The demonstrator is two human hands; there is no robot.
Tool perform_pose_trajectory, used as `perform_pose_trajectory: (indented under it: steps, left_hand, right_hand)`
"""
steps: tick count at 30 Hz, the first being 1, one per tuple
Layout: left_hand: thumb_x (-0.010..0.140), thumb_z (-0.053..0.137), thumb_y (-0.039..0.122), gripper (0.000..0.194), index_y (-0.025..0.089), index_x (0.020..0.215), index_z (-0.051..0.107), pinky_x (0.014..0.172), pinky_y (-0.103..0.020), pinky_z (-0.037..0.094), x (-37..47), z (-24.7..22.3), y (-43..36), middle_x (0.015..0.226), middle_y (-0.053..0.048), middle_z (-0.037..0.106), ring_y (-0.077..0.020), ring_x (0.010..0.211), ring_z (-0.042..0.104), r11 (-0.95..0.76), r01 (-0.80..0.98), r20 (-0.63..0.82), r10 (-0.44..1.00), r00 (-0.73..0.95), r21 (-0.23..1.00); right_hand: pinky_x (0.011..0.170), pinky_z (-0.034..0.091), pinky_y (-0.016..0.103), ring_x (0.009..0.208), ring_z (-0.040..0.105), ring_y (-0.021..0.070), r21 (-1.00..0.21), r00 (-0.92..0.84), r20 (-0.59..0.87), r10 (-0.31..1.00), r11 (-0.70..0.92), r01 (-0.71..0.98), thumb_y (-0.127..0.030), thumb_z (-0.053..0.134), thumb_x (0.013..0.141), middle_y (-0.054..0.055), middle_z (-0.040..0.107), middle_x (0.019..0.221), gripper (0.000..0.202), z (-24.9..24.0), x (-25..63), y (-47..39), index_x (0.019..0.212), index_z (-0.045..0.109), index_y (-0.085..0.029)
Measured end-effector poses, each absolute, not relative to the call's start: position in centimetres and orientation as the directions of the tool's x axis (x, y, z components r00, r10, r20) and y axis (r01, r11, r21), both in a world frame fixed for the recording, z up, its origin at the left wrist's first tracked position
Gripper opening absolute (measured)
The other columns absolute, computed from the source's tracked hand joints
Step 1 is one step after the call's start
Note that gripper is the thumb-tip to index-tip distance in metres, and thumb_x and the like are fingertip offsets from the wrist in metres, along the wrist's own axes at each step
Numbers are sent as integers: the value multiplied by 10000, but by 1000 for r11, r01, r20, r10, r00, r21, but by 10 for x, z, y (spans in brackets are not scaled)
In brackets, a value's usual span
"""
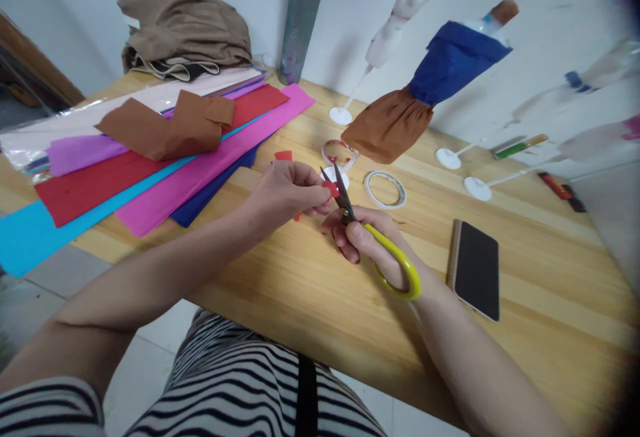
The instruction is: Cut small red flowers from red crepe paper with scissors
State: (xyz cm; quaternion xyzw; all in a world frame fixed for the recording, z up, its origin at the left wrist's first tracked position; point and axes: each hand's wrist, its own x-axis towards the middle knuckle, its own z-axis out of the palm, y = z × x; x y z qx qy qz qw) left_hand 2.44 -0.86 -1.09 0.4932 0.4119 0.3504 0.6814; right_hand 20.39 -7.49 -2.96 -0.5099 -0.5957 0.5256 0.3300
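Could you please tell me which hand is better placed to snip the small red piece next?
The right hand, I think: it holds the yellow-handled scissors, open, close to the small red piece, while the left hand is occupied pinching that piece.

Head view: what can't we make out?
In the head view:
Red paper piece: partly covered by the left hand.
Yellow scissors handle: partly hidden by the right hand.
Bottle: top cut off by the upper edge.
Rightmost mannequin: blurred, cut off by the right edge.
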Motion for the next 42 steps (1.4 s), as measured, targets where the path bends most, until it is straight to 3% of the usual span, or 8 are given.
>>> perform_pose_trajectory:
  steps: [14,19,30,42]
  left_hand:
    - [728,686,113,159,139,593,606,551,-205,470,24,-10,-8,586,-23,692,-101,546,635,284,-99,-218,878,427,954]
    - [734,683,82,161,132,596,618,572,-219,500,21,-11,-6,602,-26,705,-105,554,639,290,-119,-210,870,447,950]
    - [739,649,34,204,118,563,590,529,-205,446,22,-4,-4,560,-28,672,-79,493,579,300,-47,-242,845,477,953]
    - [682,778,178,143,118,636,656,574,-204,480,18,-18,1,661,-44,726,-110,591,664,399,-193,-212,768,604,896]
  right_hand:
    - [440,316,259,493,393,107,-957,-262,-152,953,-77,278,-802,574,819,-24,451,642,608,-32,207,-74,814,631,-197]
    - [490,355,288,530,433,130,-946,-289,-88,953,10,323,-788,547,856,1,509,687,592,-28,210,-73,869,641,-204]
    - [528,368,302,575,451,141,-936,-342,-68,937,58,346,-763,525,889,10,528,721,585,-29,214,-72,913,638,-190]
    - [513,379,295,564,449,136,-972,-315,-24,949,52,230,-786,531,872,8,528,727,587,-27,210,-71,903,616,-206]
